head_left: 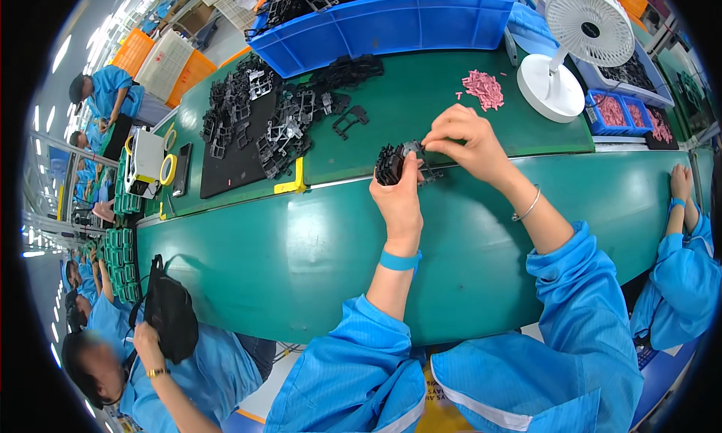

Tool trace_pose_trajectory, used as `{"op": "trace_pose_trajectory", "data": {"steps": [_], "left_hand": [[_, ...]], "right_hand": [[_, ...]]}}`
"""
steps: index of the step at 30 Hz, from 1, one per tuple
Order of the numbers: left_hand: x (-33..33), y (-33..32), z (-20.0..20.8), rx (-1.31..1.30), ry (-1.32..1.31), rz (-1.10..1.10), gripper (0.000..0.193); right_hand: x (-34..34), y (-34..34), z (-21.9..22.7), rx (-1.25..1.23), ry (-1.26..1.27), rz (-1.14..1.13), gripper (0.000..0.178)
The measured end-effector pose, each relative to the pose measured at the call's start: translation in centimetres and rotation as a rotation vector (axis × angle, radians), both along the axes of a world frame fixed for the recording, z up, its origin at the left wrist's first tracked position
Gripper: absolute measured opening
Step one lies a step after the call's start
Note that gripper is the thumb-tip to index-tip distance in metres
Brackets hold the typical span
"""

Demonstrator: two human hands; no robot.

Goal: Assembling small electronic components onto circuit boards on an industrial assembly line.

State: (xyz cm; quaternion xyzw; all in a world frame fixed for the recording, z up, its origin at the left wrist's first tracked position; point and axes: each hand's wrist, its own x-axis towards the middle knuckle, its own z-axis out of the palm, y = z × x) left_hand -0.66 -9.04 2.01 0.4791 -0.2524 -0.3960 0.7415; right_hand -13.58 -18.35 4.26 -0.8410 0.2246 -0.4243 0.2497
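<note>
Blue cloth sleeves (350, 369) lead to the left hand (398, 203), its fingers clasping black openwork plastic frames (389, 164), probably light, stiff, brittle: best held by outer edges. The right hand (472, 141) pinches its fingers beside them, contents unclear.

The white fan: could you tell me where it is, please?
At the upper right of the head view, the fan stands on the green table between the loose pink pieces and small blue bins.

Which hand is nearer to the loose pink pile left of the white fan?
Right. The right hand is just on the near side of the pink pile; the left hand, holding black parts, is farther back toward the body.
</note>
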Motion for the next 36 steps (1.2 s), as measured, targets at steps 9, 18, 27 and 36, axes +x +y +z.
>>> {"op": "trace_pose_trajectory", "data": {"steps": [9, 18, 27, 36], "left_hand": [[-0.2, 0.1, -0.1, 0.016, 0.017, -0.012, 0.006], [0.3, -0.2, -0.1, -0.104, 0.316, -0.285, 0.015], [0.8, -0.1, -0.2, -0.196, 0.348, -0.342, 0.018], [3.4, 0.0, 0.8, -0.218, 0.404, -0.101, 0.023]], "right_hand": [[0.1, 0.4, 0.4, 0.929, -0.199, 0.151, 0.015], [-0.1, -0.4, -0.6, 1.023, -0.374, 0.180, 0.015], [4.4, -1.5, -0.8, 0.765, -0.189, 0.093, 0.030], [11.0, -3.8, -3.1, -0.283, 0.393, -0.050, 0.026]]}}
